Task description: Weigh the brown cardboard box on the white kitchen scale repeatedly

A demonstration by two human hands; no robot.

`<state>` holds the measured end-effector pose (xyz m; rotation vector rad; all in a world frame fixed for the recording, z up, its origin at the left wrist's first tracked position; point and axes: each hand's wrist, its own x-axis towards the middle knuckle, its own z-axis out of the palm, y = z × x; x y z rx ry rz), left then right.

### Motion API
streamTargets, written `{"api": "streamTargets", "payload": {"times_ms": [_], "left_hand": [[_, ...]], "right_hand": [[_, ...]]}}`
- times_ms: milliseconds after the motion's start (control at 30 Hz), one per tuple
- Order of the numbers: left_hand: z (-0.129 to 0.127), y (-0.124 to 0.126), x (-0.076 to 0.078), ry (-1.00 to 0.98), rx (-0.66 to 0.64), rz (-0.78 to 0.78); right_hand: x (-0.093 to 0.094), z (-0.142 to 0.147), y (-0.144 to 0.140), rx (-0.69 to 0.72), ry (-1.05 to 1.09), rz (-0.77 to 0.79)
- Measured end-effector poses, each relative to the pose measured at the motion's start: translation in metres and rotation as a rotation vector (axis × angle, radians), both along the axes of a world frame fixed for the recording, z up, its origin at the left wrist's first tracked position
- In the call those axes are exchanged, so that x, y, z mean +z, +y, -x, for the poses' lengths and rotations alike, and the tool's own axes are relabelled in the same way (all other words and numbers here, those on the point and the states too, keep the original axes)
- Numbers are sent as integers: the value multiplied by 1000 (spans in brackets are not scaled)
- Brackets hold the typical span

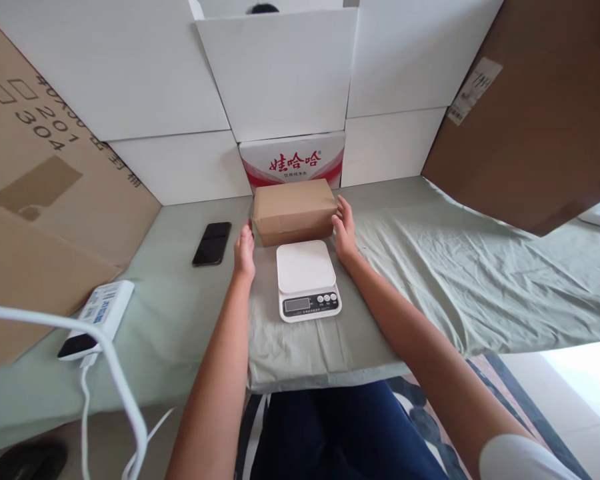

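Two open hands, left hand [244,253] and right hand [344,230], flank one brown parcel [293,210] behind one scale [307,279].

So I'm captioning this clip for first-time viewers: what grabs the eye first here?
The brown parcel at the middle of the table, with the left hand and right hand at its two ends. Just in front of it sits a white kitchen scale, and a black phone lies to the left.
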<state>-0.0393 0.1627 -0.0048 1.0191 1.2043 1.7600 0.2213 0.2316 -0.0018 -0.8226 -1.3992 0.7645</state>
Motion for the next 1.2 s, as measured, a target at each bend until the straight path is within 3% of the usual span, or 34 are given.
{"api": "streamTargets", "payload": {"times_ms": [133, 467, 633, 767, 1000, 1200], "left_hand": [[8, 0, -1, 1, 64, -4], [-3, 7, -12, -14, -31, 54], [-7, 4, -10, -16, -14, 56], [-12, -5, -2, 22, 16, -6], [-21, -53, 19, 134, -33, -117], [-25, -126, 1, 164, -51, -121]], "right_hand": [[-7, -3, 5, -18, -10, 8], [-4, -3, 5, 38, -45, 104], [3, 0, -1, 93, -8, 115], [5, -1, -7, 77, -44, 36], [16, -20, -31, -11, -200, -184], [7, -46, -86, 51, -227, -161]]}}
